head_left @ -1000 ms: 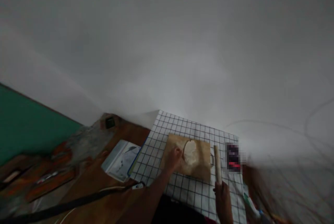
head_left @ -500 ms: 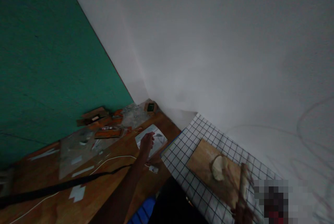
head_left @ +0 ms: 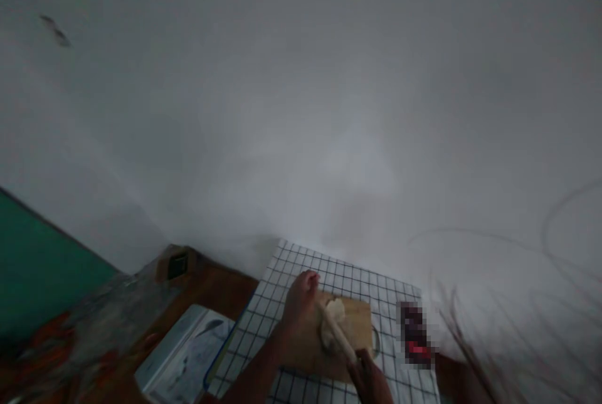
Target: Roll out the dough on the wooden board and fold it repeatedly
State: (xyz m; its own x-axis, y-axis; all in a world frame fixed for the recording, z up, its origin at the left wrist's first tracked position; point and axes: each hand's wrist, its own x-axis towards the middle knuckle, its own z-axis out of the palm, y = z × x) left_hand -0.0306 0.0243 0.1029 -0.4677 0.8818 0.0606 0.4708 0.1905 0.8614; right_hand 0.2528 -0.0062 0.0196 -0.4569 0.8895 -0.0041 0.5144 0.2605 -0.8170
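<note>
My right hand (head_left: 369, 380) is closed round the near end of a wooden rolling pin (head_left: 342, 340). The pin slants across a pale piece of dough (head_left: 335, 310) and partly covers it. Under the dough lies a wooden board (head_left: 305, 354). My left hand (head_left: 302, 294) hovers at the board's far left corner with its fingers curled together; whether they hold anything is hidden.
A white cloth with a dark grid (head_left: 244, 335) covers the table beneath the board. To its left lies a pale box with a printed picture (head_left: 188, 354). A small cardboard box (head_left: 176, 264) sits by the wall corner. A blurred, pixelated dark red object (head_left: 414, 335) stands at right.
The view has swung right. My left hand has moved from over the pale box to the board. The rolling pin in my right hand has moved left from the board's edge over the dough.
</note>
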